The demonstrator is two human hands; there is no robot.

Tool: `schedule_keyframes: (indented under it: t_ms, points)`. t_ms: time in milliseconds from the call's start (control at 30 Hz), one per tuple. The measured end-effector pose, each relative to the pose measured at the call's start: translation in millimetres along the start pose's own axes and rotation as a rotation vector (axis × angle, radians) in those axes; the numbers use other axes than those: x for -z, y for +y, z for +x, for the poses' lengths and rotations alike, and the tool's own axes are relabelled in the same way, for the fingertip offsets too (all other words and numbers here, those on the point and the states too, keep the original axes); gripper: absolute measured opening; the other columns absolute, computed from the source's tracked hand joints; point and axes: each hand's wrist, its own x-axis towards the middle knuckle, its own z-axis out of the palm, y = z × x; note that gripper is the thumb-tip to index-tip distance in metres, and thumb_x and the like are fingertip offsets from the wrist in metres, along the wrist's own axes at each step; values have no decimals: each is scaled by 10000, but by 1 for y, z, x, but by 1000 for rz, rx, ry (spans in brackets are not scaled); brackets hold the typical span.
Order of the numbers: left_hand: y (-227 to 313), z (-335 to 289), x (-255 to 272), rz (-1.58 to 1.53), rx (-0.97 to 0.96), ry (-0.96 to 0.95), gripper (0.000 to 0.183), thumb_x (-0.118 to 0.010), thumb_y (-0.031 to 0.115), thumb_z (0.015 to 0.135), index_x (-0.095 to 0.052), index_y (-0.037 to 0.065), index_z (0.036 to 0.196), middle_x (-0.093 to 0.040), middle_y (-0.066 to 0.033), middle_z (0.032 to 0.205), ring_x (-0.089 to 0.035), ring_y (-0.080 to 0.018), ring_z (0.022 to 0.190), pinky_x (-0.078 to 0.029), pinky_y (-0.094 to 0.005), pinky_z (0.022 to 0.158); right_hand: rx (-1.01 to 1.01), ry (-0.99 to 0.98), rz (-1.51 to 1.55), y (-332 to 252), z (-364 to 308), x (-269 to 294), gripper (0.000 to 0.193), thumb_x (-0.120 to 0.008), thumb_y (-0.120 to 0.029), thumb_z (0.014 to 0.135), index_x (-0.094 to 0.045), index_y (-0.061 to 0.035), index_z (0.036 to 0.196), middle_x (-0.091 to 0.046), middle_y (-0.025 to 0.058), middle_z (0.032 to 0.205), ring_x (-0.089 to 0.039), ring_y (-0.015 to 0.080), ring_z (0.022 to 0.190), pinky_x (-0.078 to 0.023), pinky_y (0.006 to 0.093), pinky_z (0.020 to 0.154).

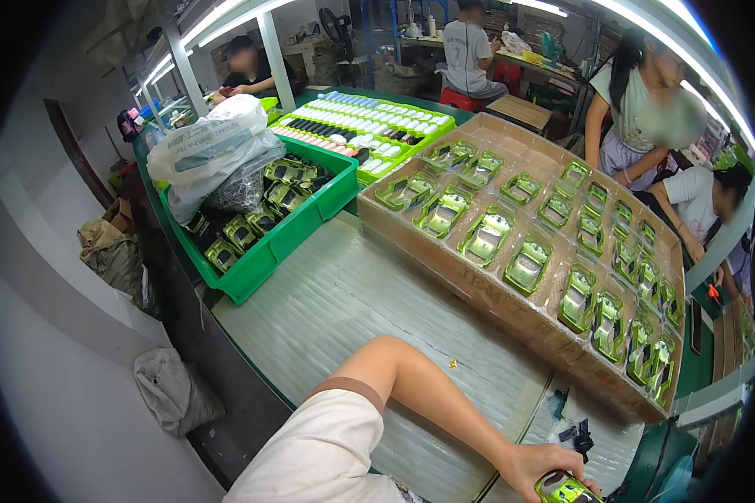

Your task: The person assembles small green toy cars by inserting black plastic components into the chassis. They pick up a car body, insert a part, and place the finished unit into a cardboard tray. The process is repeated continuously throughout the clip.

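From the lower edge my left arm bends across the table, and my left hand (533,464) is closed around a shiny green toy car body (564,489) at the bottom right. The picture's edge cuts off part of that car. Just beyond the hand lie some small black parts (579,438). My right hand does not show. Beyond the arm stands a shallow cardboard box (470,272), its dividers separating many green toy car bodies (527,261).
A green crate (289,243) at left holds car bodies, black parts and white plastic bags (214,151). Behind it are lime trays (432,134) of coloured pieces. A small yellow piece (453,364) lies on the table (335,293). Other people sit or stand at right and back.
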Motion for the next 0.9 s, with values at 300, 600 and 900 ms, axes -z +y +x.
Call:
schedule_keyframes:
  t_ms: [300, 600, 900]
  points:
    - [5, 1, 1, 56, 5, -2, 603, -783, 379, 637, -530, 9, 1041, -556, -128, 941, -559, -249, 843, -459, -343, 710, 1161, 67, -85, 91, 36, 3, 130, -587, -108, 788, -496, -42, 855, -524, 82, 784, -515, 208, 687, -430, 299, 631]
    - [1, 3, -1, 37, -48, 6, 605, -787, 395, 627, -536, 13, 1024, -564, -132, 919, -560, -264, 834, -454, -357, 709, 90, 2, -138, 9, -5, 6, 180, -603, -154, 789, -496, -34, 870, -529, 83, 792, -525, 223, 728, -444, 330, 649]
    - [0, 2, -2, 29, -12, -13, 613, -795, 375, 622, -530, 5, 1034, -557, -130, 921, -559, -251, 825, -456, -346, 704, -130, 158, 52, 75, -32, 19, 268, -601, -186, 802, -471, -3, 948, -538, 97, 811, -536, 218, 713, -457, 318, 643]
